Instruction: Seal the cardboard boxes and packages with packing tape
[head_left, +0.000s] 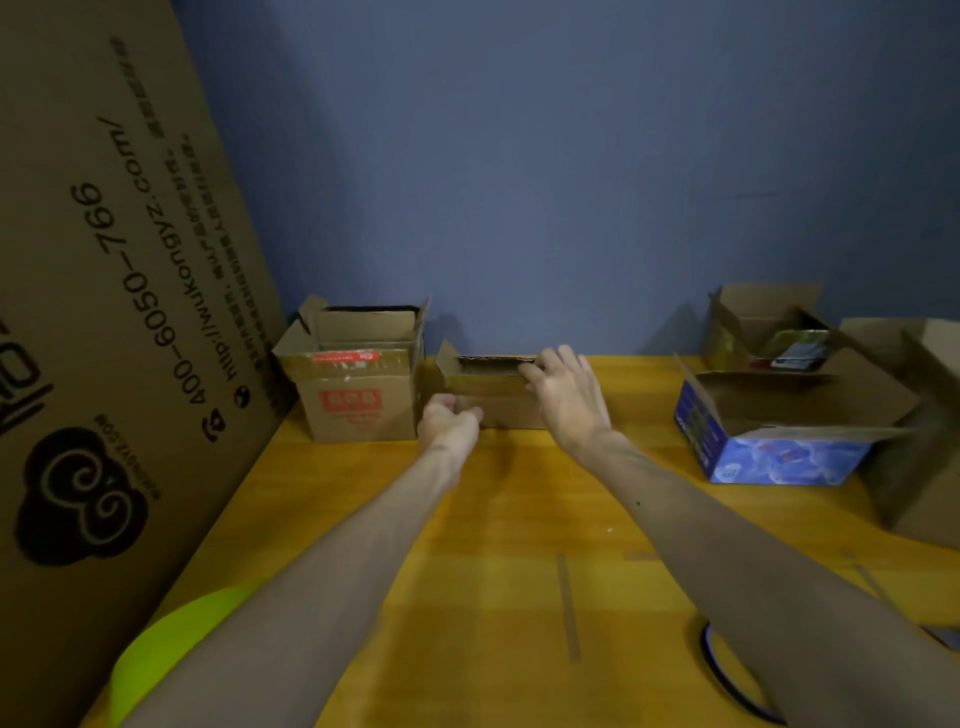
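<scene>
A small plain cardboard box (485, 387) stands open against the blue wall at the back of the yellow table (519, 519). My right hand (569, 395) grips its near top flap, fingers curled over the edge. My left hand (448, 421) is at the box's lower left corner with fingers curled; whether it holds the box is unclear. A roll of packing tape (727, 675) lies near the front right, partly hidden by my right forearm.
An open brown box with red labels (358, 395) stands left of the small one. At the right are a blue printed box (769, 447) with open flaps, another open box (763, 332) behind it, and a brown box (914, 447). A large cardboard sheet (104, 286) leans at the left.
</scene>
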